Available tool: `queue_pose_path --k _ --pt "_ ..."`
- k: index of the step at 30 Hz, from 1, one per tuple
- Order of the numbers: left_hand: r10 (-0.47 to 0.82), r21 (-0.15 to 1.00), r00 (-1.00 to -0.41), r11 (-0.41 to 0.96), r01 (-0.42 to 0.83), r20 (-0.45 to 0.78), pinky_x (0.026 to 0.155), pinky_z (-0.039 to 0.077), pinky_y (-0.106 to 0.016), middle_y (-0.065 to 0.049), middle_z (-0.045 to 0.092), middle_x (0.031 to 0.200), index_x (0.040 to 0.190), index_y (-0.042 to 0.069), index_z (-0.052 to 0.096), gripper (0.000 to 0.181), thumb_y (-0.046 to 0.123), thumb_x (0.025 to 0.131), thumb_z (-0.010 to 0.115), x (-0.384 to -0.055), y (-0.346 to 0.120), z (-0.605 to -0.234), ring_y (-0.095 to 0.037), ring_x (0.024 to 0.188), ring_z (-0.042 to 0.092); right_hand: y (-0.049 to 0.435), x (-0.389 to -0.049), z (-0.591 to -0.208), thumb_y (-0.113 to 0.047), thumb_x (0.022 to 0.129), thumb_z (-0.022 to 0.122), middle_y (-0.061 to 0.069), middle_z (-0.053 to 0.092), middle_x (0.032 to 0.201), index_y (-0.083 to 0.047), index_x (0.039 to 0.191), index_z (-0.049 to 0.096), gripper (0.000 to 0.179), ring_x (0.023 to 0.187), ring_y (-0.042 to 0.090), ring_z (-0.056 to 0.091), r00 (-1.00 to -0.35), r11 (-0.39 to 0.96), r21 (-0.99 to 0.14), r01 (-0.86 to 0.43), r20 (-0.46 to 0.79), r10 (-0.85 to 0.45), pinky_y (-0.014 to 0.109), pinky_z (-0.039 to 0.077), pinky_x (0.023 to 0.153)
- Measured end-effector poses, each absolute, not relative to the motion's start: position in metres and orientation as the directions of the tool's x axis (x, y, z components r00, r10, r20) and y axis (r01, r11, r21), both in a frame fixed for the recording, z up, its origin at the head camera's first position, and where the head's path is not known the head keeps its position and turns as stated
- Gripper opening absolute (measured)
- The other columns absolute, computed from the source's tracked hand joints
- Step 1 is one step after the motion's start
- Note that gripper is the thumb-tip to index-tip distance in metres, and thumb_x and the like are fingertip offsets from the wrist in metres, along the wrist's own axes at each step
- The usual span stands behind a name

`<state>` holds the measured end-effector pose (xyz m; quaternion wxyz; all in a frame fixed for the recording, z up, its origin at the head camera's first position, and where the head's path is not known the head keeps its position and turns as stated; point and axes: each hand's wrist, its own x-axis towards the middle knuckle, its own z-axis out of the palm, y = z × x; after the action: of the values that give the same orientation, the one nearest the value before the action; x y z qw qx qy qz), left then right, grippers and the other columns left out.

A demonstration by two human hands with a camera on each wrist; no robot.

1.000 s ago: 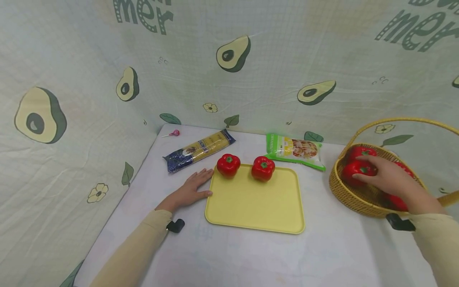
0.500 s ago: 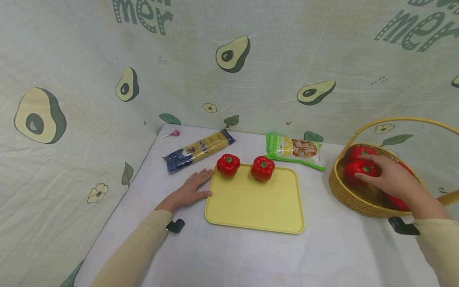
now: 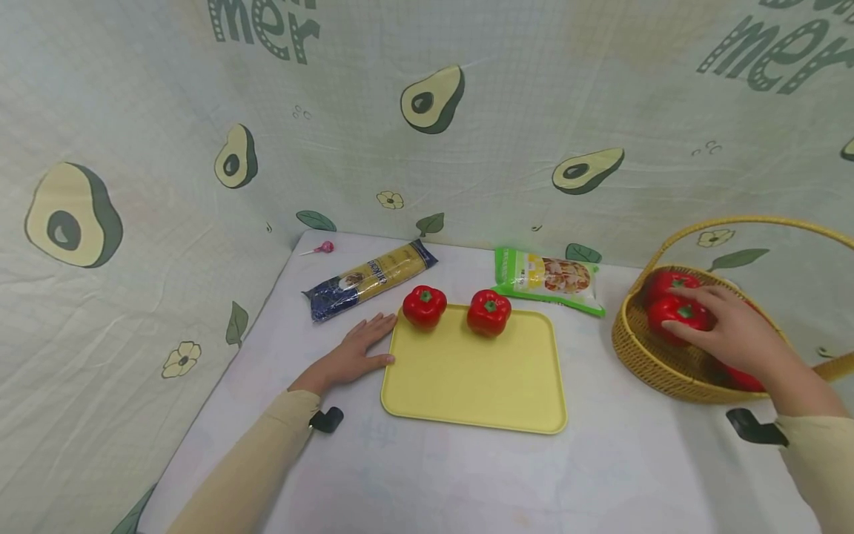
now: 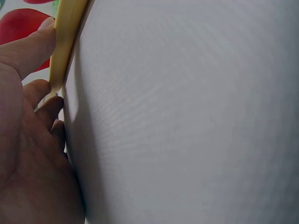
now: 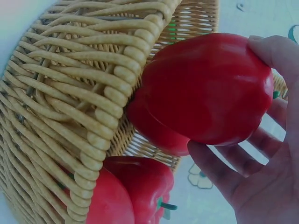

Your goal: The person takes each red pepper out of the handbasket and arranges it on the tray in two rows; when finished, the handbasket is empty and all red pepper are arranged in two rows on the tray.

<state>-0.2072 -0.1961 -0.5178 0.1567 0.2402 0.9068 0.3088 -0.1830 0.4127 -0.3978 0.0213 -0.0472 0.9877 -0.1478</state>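
My right hand [image 3: 737,334] grips a red bell pepper [image 3: 675,319] over the left part of the wicker basket [image 3: 657,374]. In the right wrist view, thumb and fingers are on either side of this bell pepper [image 5: 205,88], near its stem end, at the basket's rim [image 5: 117,93]. Other red peppers [image 5: 145,184] lie in the basket, partly hidden. My left hand [image 3: 350,356] lies palm down on the table with fingers extended, at the left edge of a yellow tray [image 3: 474,386]. In the left wrist view its thumb touches the tray's rim [image 4: 67,42].
Two red bell peppers, a left one [image 3: 425,307] and a right one [image 3: 489,313], stand along the tray's far edge. Behind them lie a blue and gold pasta packet [image 3: 373,280], a green and white food packet [image 3: 550,282] and a pink lollipop [image 3: 325,247]. The basket's tall handle [image 3: 754,221] arches upward.
My right hand has shifted slightly to the right over the basket, and the gripped bell pepper has moved with it. The left hand and the tray have stayed in place.
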Motion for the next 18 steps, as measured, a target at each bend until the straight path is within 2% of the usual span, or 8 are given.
queue_pose_path --k 5,12,18 --pt "0.532 0.633 -0.836 0.695 0.34 -0.135 0.127 0.001 -0.047 -0.002 0.021 0.169 0.164 0.017 0.023 0.083 0.044 0.098 0.065 -0.207 -0.196 -0.518 -0.024 0.157 0.006 0.413 -0.179 -0.398 -0.047 0.091 0.074 0.041 0.034 0.139 0.005 0.144 0.046 0.08 0.119 0.061 0.036 -0.994 0.948 -0.302 -0.096 -0.012 -0.104 0.081 0.037 0.091" --pt "0.532 0.637 -0.835 0.694 0.336 -0.139 0.127 0.001 -0.046 -0.002 0.02 0.169 0.164 0.017 0.022 0.083 0.044 0.098 0.065 -0.207 -0.196 -0.518 -0.024 0.157 0.006 0.413 -0.175 -0.395 -0.046 0.091 0.075 0.042 0.036 0.138 0.009 0.145 0.039 0.085 0.122 0.06 0.034 -0.996 0.941 -0.326 -0.087 -0.005 -0.094 0.082 0.035 0.093" --pt "0.536 0.638 -0.833 0.691 0.34 -0.137 0.127 0.001 -0.047 -0.002 0.02 0.169 0.164 0.017 0.022 0.082 0.045 0.098 0.064 -0.208 -0.196 -0.517 -0.024 0.157 0.006 0.409 -0.17 -0.394 -0.045 0.09 0.077 0.041 0.037 0.137 0.009 0.143 0.043 0.083 0.121 0.059 0.034 -0.996 0.942 -0.323 -0.088 0.026 -0.085 0.082 0.035 0.091"
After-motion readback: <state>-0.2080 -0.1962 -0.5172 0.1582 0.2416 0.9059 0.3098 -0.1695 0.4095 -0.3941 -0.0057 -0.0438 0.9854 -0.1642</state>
